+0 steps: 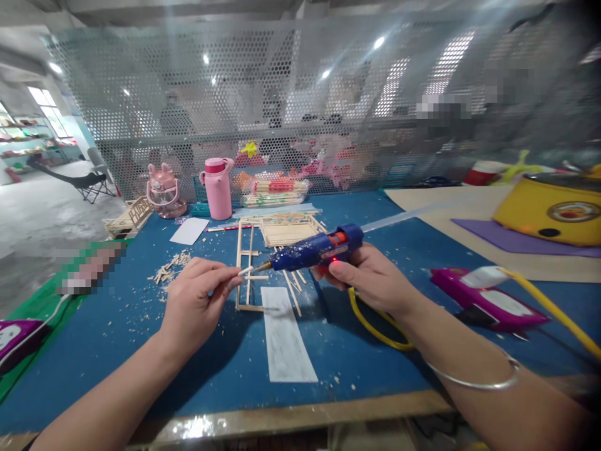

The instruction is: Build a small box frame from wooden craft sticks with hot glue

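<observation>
My right hand (370,275) is wrapped round the grip of a blue hot glue gun (310,249), with a clear glue stick (399,215) jutting from its rear and a small red light lit. Between the fingertips of my left hand (197,297) a short wooden stick (245,271) is pinched. The gun's nozzle meets or nearly meets the end of that stick. Behind it, on the blue table, lies a frame of thin wooden sticks (238,291), partly covered by my hand and the gun. Several loose sticks (293,288) lie to its right, beside a pale rectangular strip (287,338).
Short stick offcuts (171,266) lie left. A pink bottle (218,191), a clear pink jug (166,194) and packaged sticks (277,188) stand or lie along the back. At right are a purple power strip (488,300), yellow cable (375,329) and yellow pot (549,210).
</observation>
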